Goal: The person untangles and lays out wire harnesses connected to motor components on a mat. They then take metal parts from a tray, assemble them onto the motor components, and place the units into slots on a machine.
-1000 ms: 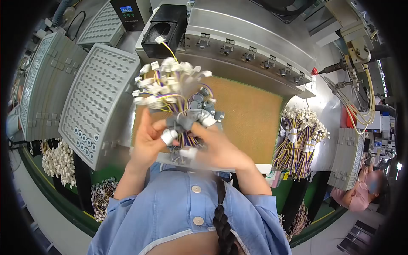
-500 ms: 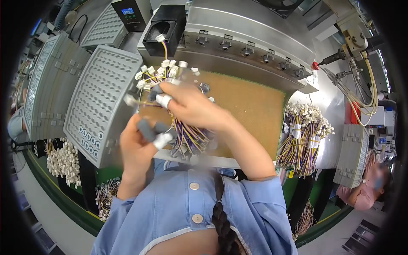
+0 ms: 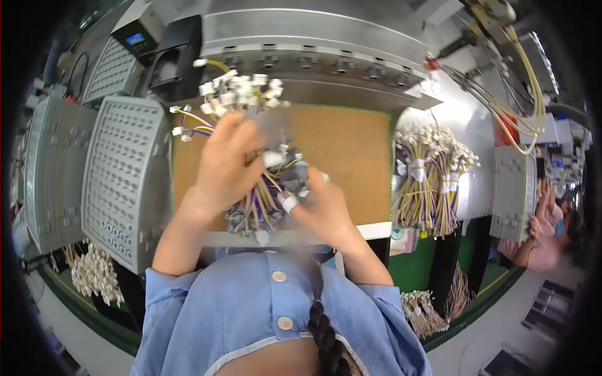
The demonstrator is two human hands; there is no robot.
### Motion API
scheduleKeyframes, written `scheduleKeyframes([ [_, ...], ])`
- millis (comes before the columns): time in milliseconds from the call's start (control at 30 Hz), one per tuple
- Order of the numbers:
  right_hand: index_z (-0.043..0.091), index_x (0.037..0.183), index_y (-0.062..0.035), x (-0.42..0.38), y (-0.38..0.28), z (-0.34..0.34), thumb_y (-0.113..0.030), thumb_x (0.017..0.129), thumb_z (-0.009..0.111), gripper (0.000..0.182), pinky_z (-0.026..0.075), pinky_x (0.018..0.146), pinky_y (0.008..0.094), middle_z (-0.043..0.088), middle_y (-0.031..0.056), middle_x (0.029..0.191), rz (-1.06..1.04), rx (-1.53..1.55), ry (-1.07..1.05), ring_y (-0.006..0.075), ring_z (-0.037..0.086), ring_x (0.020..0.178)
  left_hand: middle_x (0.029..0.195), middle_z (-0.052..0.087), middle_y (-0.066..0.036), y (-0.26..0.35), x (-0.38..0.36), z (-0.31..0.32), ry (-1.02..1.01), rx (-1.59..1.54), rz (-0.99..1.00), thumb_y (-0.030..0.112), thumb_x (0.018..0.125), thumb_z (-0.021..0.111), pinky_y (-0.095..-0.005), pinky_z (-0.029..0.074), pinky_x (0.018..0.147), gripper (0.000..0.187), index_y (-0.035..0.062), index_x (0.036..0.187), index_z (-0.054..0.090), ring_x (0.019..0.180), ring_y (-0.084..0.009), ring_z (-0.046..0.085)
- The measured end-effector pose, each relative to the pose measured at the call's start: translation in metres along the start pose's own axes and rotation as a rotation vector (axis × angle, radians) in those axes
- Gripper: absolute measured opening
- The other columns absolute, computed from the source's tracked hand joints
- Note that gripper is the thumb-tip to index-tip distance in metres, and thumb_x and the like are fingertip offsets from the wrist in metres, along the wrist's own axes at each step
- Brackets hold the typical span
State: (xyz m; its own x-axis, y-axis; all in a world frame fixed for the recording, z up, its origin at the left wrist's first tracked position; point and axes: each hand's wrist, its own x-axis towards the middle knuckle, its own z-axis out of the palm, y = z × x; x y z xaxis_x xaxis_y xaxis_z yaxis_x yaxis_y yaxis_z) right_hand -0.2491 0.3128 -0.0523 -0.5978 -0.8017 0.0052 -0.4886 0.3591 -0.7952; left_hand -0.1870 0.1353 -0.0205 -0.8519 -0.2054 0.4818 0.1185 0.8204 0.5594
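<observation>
A bundle of cables (image 3: 256,207) with purple, yellow and white wires and white plug ends (image 3: 241,91) lies on the brown work mat (image 3: 351,163). My left hand (image 3: 229,166) is closed around the middle of this bundle, thumb toward the right. Grey and white finger covers are on my fingertips, smeared by motion. My right hand (image 3: 323,207) is at the bundle's right side, fingers curled inward with a grey-covered finger above the white-covered thumb. What my right fingers pinch I cannot tell. A few loose plugs stick out left of the bundle.
Tied cable bundles (image 3: 433,178) lie on the metal surface at right. A grey tray (image 3: 125,169) with rows of pockets leans at left, beside stacked trays (image 3: 56,169). A metal fixture with clamps (image 3: 307,59) runs along the back. Another person (image 3: 539,235) is at far right.
My left hand has moved up and right onto the bundle. My right hand has left the bundle's upper part and come down to its right side. The view has shifted slightly.
</observation>
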Motion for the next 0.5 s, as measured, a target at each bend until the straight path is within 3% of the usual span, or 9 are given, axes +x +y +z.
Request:
scheduleKeyframes([
  [67,0.050,0.094,-0.0029,0.003,0.004,-0.014,-0.016,0.073,0.067,0.030,0.046,0.062,0.0369,0.056,0.0156,0.078,0.080,0.424,0.124,0.0346,0.057,0.072,0.087,0.053,-0.014,0.001,-0.001,-0.001,-0.099,-0.136,-0.129,-0.004,0.058,0.062,-0.0403,0.042,0.073,0.039,-0.0004,0.096,0.053,0.086,-0.0335,0.049],
  [100,0.050,0.094,-0.0029,0.003,0.003,-0.020,-0.016,0.073,0.067,0.030,0.046,0.062,0.0369,0.056,0.0156,0.078,0.105,0.399,0.169,0.0346,0.057,0.072,0.085,0.052,-0.014,0.010,0.003,-0.005,-0.160,-0.157,-0.148,-0.002,0.058,0.064,-0.0421,0.041,0.074,0.040,-0.0006,0.096,0.051,0.088,-0.0344,0.049],
  [167,0.051,0.096,-0.0026,0.004,-0.004,-0.025,-0.014,0.073,0.066,0.030,0.046,0.064,0.0345,0.057,0.0144,0.082,-0.124,0.421,0.229,0.0310,0.057,0.074,0.084,0.053,-0.014,0.009,-0.002,0.000,-0.233,-0.077,-0.033,-0.001,0.059,0.065,-0.0405,0.042,0.073,0.038,-0.0002,0.095,0.052,0.086,-0.0330,0.050],
  [200,0.051,0.098,-0.0025,0.002,-0.007,-0.024,-0.014,0.074,0.066,0.031,0.046,0.066,0.0334,0.058,0.0138,0.084,-0.155,0.308,0.197,0.0277,0.058,0.075,0.083,0.054,-0.014,0.008,-0.008,0.000,-0.281,0.053,0.045,0.001,0.061,0.067,-0.0389,0.043,0.072,0.036,0.0002,0.095,0.053,0.084,-0.0315,0.052],
  [267,0.053,0.101,-0.0033,0.001,-0.003,-0.037,-0.012,0.075,0.065,0.029,0.047,0.067,0.0314,0.059,0.0124,0.087,-0.215,0.151,0.150,0.0210,0.060,0.078,0.084,0.056,-0.012,0.010,-0.016,-0.010,-0.205,-0.088,-0.138,0.001,0.065,0.068,-0.0323,0.044,0.063,0.033,0.0007,0.095,0.053,0.072,-0.0249,0.055],
  [333,0.056,0.098,-0.0039,-0.002,0.013,-0.077,-0.010,0.077,0.063,0.023,0.047,0.064,0.0322,0.059,0.0138,0.082,-0.182,-0.032,0.390,0.0223,0.060,0.074,0.081,0.056,-0.009,0.015,-0.027,-0.029,0.013,-0.027,-0.152,-0.001,0.068,0.067,-0.0246,0.040,0.052,0.027,-0.0005,0.091,0.052,0.059,-0.0135,0.050],
  [400,0.055,0.096,-0.0035,-0.015,0.069,-0.111,-0.013,0.079,0.059,0.019,0.047,0.055,0.0358,0.059,0.0130,0.070,0.094,-0.282,0.514,0.0264,0.059,0.059,0.080,0.053,-0.012,0.028,-0.032,-0.057,-0.196,0.173,-0.226,-0.002,0.066,0.063,-0.0279,0.041,0.055,0.027,-0.0022,0.091,0.051,0.062,-0.0188,0.050],
  [467,0.048,0.101,-0.0021,-0.032,0.127,-0.128,-0.012,0.077,0.058,0.028,0.046,0.053,0.0422,0.060,0.0168,0.067,0.317,-0.644,0.315,0.0340,0.059,0.060,0.082,0.052,-0.014,0.038,-0.029,-0.063,-0.307,0.309,-0.210,-0.003,0.065,0.062,-0.0300,0.042,0.057,0.029,-0.0031,0.091,0.050,0.065,-0.0226,0.051],
  [500,0.046,0.103,-0.0017,-0.036,0.154,-0.124,-0.011,0.075,0.057,0.031,0.046,0.053,0.0440,0.059,0.0187,0.066,0.347,-0.757,0.229,0.0365,0.059,0.061,0.085,0.051,-0.016,0.045,-0.022,-0.060,-0.364,0.367,-0.015,-0.002,0.062,0.061,-0.0333,0.042,0.061,0.033,-0.0038,0.093,0.049,0.070,-0.0270,0.050],
])
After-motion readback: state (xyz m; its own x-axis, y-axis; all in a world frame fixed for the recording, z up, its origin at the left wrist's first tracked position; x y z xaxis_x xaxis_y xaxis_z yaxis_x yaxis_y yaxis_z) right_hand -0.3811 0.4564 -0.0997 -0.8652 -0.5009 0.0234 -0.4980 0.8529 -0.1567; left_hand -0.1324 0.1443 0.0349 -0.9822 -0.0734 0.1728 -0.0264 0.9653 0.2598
